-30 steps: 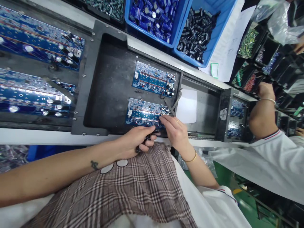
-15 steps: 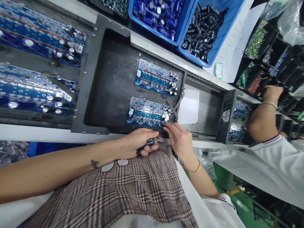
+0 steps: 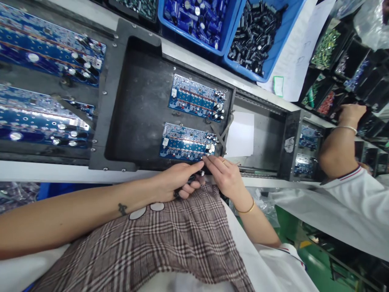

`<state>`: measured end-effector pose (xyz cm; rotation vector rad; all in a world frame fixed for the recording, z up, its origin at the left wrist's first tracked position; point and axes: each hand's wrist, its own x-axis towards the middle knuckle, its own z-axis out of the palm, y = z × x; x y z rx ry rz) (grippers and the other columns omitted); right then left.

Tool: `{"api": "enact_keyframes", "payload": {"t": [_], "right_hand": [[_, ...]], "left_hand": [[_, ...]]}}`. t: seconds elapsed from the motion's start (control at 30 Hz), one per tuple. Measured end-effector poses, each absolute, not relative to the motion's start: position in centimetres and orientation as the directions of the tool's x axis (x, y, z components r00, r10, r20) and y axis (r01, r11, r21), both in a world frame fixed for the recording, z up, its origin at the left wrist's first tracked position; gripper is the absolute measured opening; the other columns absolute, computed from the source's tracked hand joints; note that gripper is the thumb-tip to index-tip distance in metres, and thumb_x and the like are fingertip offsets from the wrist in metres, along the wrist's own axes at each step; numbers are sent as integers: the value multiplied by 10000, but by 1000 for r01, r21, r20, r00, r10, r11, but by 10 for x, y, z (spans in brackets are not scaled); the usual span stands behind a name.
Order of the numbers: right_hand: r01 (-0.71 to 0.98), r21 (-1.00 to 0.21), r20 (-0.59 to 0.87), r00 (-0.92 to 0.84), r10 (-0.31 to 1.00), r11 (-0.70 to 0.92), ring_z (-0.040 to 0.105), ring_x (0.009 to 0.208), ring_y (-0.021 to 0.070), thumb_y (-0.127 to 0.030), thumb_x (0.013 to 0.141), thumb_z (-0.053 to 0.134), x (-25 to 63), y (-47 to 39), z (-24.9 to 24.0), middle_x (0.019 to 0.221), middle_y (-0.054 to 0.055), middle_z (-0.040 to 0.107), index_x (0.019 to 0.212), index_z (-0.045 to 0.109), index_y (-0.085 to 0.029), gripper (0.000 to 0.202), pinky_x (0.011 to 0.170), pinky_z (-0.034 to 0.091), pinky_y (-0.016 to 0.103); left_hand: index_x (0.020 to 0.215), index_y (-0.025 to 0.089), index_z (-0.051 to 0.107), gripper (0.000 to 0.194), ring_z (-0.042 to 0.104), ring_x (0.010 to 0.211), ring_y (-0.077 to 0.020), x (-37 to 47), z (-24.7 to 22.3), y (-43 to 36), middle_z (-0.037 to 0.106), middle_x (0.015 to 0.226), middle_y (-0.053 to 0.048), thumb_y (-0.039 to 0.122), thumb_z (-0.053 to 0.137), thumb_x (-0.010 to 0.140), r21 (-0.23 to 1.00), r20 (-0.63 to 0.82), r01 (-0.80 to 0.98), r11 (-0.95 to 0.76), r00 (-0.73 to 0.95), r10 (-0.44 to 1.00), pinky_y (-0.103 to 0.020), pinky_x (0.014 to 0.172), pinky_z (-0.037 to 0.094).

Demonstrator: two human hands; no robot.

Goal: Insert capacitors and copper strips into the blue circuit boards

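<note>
Two blue circuit boards lie in a black tray [image 3: 136, 101]: an upper board [image 3: 194, 95] and a lower board [image 3: 185, 142]. Small black cylinders stand at the right end of the upper one. My left hand [image 3: 185, 180], below the lower board, is curled round several black capacitors [image 3: 194, 177]. Beside its thumb, my right hand [image 3: 223, 172] has its fingers pinched together at the lower board's bottom right corner. Whatever sits between those fingertips is too small to make out.
Blue bins of blue capacitors [image 3: 197, 20] and black capacitors [image 3: 258, 36] stand behind the tray. Larger boards [image 3: 45, 113] lie at left. A white paper [image 3: 241, 134] is right of the tray. Another person's arm [image 3: 340, 146] reaches toward black parts bins at right.
My right hand has shifted slightly left along the lower board's edge, its fingertips now near my left thumb. The capacitors in my left hand have shifted a little. The whole view has moved slightly.
</note>
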<state>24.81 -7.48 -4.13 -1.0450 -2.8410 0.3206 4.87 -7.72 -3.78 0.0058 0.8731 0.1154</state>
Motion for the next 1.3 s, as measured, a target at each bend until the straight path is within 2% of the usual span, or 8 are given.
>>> {"api": "enact_keyframes", "payload": {"t": [0.27, 0.4, 0.5, 0.6, 0.7, 0.87, 1.13, 1.3], "right_hand": [[733, -452, 48, -549, 834, 509, 683, 1015, 178, -163, 941, 580, 235, -92, -5, 1122, 76, 730, 1234, 639, -190, 300, 916, 558, 317], [849, -384, 95, -355, 930, 363, 716, 938, 164, -129, 958, 524, 243, -84, -25, 1054, 55, 750, 1091, 690, -186, 221, 821, 579, 279], [874, -339, 56, -351, 935, 349, 726, 920, 161, -113, 961, 498, 248, -76, -40, 1064, 34, 754, 1059, 694, -191, 233, 764, 577, 263], [886, -299, 35, -361, 932, 355, 730, 896, 160, -136, 966, 502, 247, -73, -43, 1051, 24, 760, 1048, 694, -199, 218, 737, 565, 255], [881, -266, 31, -398, 917, 391, 729, 884, 158, -140, 973, 488, 247, -74, -42, 1060, 28, 760, 1056, 684, -200, 221, 732, 552, 256], [838, -234, 37, -499, 866, 493, 714, 900, 186, -124, 965, 490, 250, -76, -47, 1093, 62, 746, 1090, 652, -180, 212, 757, 545, 299], [668, -707, -29, -355, 935, 232, 689, 811, 116, -260, 902, 663, 237, -83, -2, 998, -5, 734, 1157, 621, -245, 259, 771, 559, 224], [655, -738, 104, -130, 986, 164, 676, 901, 148, -222, 959, 544, 246, -68, 6, 1027, 20, 708, 1204, 630, -285, 268, 779, 560, 266]], "left_hand": [[605, 163, 399, 521, 194, 358, -17, 60, -33, -72, 292, 512, 71, 551, 475, 943, 0, -778, -69, 998, 627, 44, -127, 328, 100], [784, 117, 573, 304, 596, 586, -109, 59, -24, -75, 567, 759, -32, 319, 462, 981, 47, -756, -201, 978, 633, 167, -183, 444, 462], [907, 100, 620, 192, 679, 759, -162, 55, -23, -78, 639, 873, -71, 184, 457, 966, 99, -728, -231, 968, 646, 229, -280, 654, 580], [980, 95, 635, 203, 652, 661, -131, 51, -25, -80, 649, 808, -72, 169, 447, 969, 144, -719, -201, 969, 651, 242, -216, 556, 527], [877, 90, 624, 247, 496, 480, -62, 48, -28, -80, 606, 725, -49, 280, 495, 970, 178, -744, -156, 972, 625, 237, -143, 362, 315], [961, 111, 608, 115, 377, 468, -12, 46, -30, -74, 505, 762, 7, 202, 545, 931, 183, -727, -224, 957, 624, 285, -110, 352, 163], [1266, 248, 419, 344, 205, 405, -44, 41, -5, -60, 409, 606, 86, 428, 461, 976, 424, -695, 19, 905, 648, 312, -132, 368, 143], [1235, 157, 498, 356, 428, 503, -99, 73, 28, 55, 564, 715, -28, 380, 488, 957, 749, -554, 2, 663, 551, 624, -212, 439, 265]]}}
